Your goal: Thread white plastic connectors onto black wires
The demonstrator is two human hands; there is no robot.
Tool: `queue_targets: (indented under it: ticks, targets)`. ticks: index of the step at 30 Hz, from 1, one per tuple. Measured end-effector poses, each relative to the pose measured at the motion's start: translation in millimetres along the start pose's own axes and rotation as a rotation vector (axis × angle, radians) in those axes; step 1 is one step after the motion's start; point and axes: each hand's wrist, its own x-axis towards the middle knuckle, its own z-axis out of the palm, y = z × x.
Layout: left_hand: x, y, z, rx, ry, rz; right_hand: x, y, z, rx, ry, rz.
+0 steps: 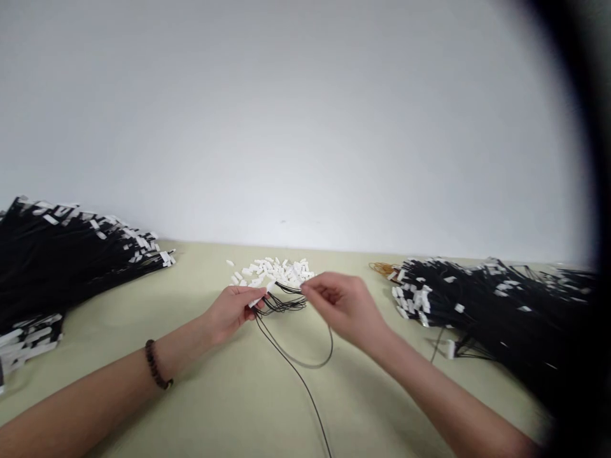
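Note:
My left hand (pixel 232 310) is closed in a pinch on a small white connector (pixel 260 298) at the end of a bundle of thin black wires (pixel 282 304). My right hand (pixel 344 304) pinches one thin black wire end close to that connector. The wires loop down over the pale green table (pixel 229 394) toward me. Just behind both hands lies a loose heap of small white connectors (pixel 274 270).
A big pile of black wires with white connectors (pixel 57 254) lies at the left, and another pile of them (pixel 496 305) at the right. A small orange wire tangle (pixel 382 268) sits by the right pile. A plain white wall (pixel 305 114) backs the table. A bead bracelet (pixel 156 365) circles my left wrist.

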Motion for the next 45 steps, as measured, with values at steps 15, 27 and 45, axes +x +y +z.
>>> queue_targets:
  ticks: [15, 27, 45]
  targets:
    - [-5.2, 12.8, 5.6, 0.026, -0.006, 0.022, -21.8, 13.4, 54.9, -0.145, 0.037, -0.042]
    - [-4.3, 11.0, 4.2, 0.041, -0.001, 0.029, -21.8, 15.5, 55.3, -0.122, 0.013, -0.003]
    - [-5.9, 10.5, 7.0, 0.011, 0.009, 0.012, -22.8, 14.5, 55.2, -0.124, -0.015, -0.019]
